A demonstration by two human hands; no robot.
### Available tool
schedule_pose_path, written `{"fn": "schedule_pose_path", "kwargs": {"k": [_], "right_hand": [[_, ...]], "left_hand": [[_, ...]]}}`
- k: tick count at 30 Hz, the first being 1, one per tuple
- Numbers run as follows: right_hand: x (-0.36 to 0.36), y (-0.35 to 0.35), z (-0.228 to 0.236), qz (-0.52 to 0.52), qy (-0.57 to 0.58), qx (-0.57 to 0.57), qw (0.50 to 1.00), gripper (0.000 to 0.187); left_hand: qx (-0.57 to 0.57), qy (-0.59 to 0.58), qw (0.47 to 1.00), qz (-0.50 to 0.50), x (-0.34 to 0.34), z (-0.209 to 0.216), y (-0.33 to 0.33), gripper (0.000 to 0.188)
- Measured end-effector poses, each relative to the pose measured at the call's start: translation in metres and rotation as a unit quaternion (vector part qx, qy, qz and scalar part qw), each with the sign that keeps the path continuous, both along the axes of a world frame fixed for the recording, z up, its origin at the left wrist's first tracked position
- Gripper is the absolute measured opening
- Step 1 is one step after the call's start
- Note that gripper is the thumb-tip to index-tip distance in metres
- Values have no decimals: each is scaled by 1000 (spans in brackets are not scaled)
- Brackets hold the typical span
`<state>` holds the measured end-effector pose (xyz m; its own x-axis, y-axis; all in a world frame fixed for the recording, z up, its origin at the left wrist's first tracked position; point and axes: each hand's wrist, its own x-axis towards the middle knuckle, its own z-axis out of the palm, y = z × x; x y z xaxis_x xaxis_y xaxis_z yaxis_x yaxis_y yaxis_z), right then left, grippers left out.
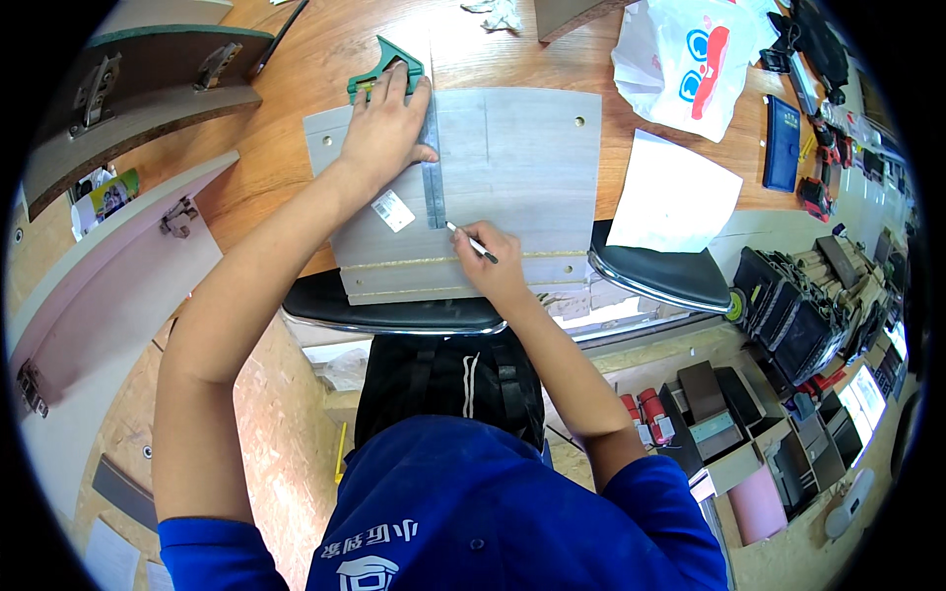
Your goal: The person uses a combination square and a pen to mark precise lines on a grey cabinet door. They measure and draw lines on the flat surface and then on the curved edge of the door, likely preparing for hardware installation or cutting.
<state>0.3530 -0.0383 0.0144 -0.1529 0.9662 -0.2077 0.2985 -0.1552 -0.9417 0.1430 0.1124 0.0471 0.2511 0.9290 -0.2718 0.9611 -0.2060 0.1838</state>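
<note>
A grey board [537, 172] with round holes near its corners lies on the wooden table. Across it runs the metal blade of a green-handled try square [433, 187], pointing toward me. My left hand [389, 128] grips the square at its handle, the fingers over the green part and the thumb by the blade. In my right hand [493, 266] is a white-and-black pen [480, 248], its white end close to the blade's near end. Beside the blade a white label [393, 211] is stuck on the board. The fingers partly cover the handle.
Right of the board are a white paper sheet [675, 192], a white plastic bag [680, 69] and a dark blue notebook [781, 143]. Panels with hinges [148, 94] stand at the left. Black stool seats [394, 305] sit under the table edge. Boxes [734, 433] stand lower right.
</note>
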Motion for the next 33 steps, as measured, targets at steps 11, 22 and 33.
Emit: {"fn": "schedule_pose_path", "kwargs": {"k": [11, 22, 33], "right_hand": [[-9, 28, -4, -16, -5, 10, 1000, 13], [-52, 166, -36, -63, 31, 97, 993, 15], [-40, 130, -27, -41, 51, 40, 997, 16]], "left_hand": [[-14, 8, 1000, 4, 2, 3, 1, 105], [-7, -11, 1000, 1, 1, 2, 1, 103], [3, -18, 1000, 4, -1, -1, -2, 102]]}}
